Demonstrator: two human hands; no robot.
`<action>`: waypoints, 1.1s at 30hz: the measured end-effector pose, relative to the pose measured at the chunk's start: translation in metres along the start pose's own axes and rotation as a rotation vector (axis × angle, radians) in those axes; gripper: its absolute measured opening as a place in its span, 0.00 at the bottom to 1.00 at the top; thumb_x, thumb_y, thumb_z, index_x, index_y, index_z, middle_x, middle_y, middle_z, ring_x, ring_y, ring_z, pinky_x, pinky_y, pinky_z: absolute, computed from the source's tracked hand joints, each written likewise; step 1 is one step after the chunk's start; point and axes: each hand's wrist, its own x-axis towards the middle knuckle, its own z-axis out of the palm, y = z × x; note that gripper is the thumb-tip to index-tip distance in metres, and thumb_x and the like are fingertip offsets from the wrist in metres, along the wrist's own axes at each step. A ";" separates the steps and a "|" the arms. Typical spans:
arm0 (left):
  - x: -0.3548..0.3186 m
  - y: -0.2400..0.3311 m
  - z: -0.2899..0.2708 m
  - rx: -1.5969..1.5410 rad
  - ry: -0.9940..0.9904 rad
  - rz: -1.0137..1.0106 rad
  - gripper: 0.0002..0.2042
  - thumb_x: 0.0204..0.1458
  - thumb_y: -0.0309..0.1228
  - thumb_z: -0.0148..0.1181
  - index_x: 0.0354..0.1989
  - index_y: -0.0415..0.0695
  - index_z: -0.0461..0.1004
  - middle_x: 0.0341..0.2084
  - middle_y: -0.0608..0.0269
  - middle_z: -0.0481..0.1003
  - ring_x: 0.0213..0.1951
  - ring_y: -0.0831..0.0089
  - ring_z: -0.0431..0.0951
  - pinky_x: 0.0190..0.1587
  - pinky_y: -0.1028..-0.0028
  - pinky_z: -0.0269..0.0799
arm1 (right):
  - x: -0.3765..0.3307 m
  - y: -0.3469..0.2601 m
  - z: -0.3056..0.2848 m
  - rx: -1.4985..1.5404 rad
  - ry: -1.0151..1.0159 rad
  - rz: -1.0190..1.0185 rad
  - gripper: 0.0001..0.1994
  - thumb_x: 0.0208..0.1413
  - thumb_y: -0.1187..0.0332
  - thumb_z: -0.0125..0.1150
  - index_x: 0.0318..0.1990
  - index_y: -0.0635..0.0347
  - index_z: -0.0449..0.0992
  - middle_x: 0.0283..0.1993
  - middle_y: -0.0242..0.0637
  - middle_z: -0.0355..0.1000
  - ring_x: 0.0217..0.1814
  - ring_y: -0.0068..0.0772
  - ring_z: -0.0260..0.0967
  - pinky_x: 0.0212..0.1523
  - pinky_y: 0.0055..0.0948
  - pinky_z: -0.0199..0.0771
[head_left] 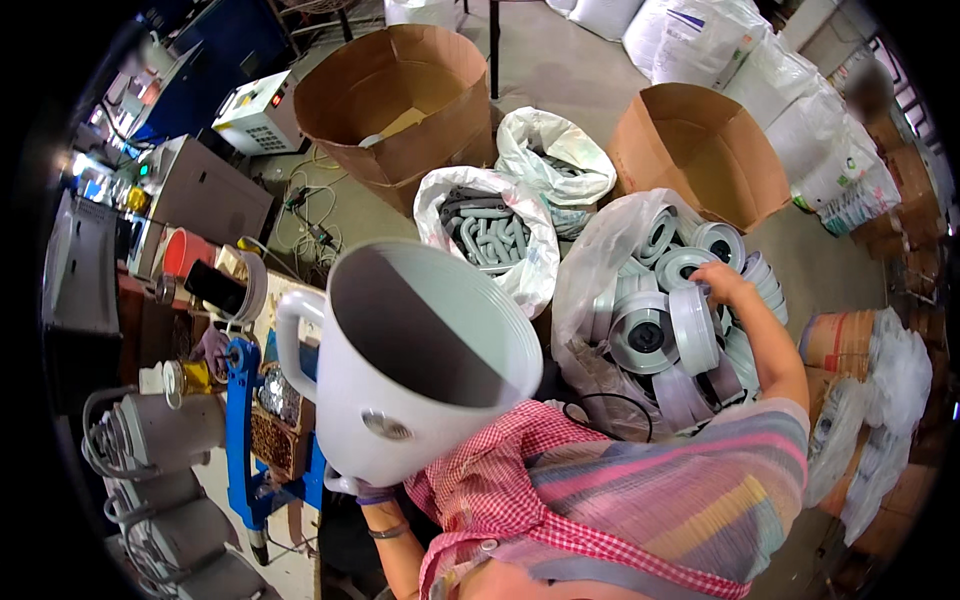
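A large light-grey two-handled tub [400, 400] is tilted up close to me, its wide mouth facing up and away. My left hand [376, 494] is at its lower end by the lower handle, gripping it; the tub hides most of the fingers. Out to the right, my right hand [724, 281] reaches into a clear plastic bag [575, 325] full of round grey lids with dark centres. Its fingers are bent over the edge of one round grey lid [682, 266] near the top of the heap.
White sacks of grey curved handles [490, 238] stand ahead, between two open cardboard boxes [400, 150] [700, 150]. On the left, a bench carries a blue metal frame [242, 430] and a phone [215, 288]. Finished-looking grey tubs [165, 440] lie stacked below it.
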 end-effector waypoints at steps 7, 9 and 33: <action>0.002 0.032 -0.033 -0.037 0.107 0.028 0.21 0.61 0.37 0.53 0.59 0.39 0.65 0.52 0.58 0.73 0.52 0.68 0.74 0.55 0.67 0.71 | -0.017 -0.092 -0.152 0.464 0.835 -0.009 0.29 0.49 0.52 0.69 0.51 0.67 0.76 0.41 0.42 0.76 0.43 0.32 0.74 0.46 0.32 0.73; -0.004 0.042 -0.040 -0.050 0.110 0.023 0.21 0.61 0.37 0.53 0.59 0.39 0.65 0.52 0.58 0.73 0.52 0.68 0.74 0.55 0.67 0.72 | -0.009 -0.200 -0.195 1.192 0.669 -0.185 0.26 0.53 0.52 0.66 0.50 0.67 0.76 0.36 0.35 0.74 0.38 0.23 0.70 0.43 0.27 0.72; -0.235 0.076 -0.193 -0.889 0.152 -0.002 0.26 0.63 0.48 0.48 0.61 0.42 0.65 0.54 0.57 0.72 0.54 0.68 0.72 0.57 0.66 0.70 | 0.038 -0.625 -0.187 0.780 0.065 -2.063 0.21 0.42 0.59 0.73 0.41 0.62 0.79 0.35 0.37 0.68 0.35 0.37 0.69 0.46 0.43 0.72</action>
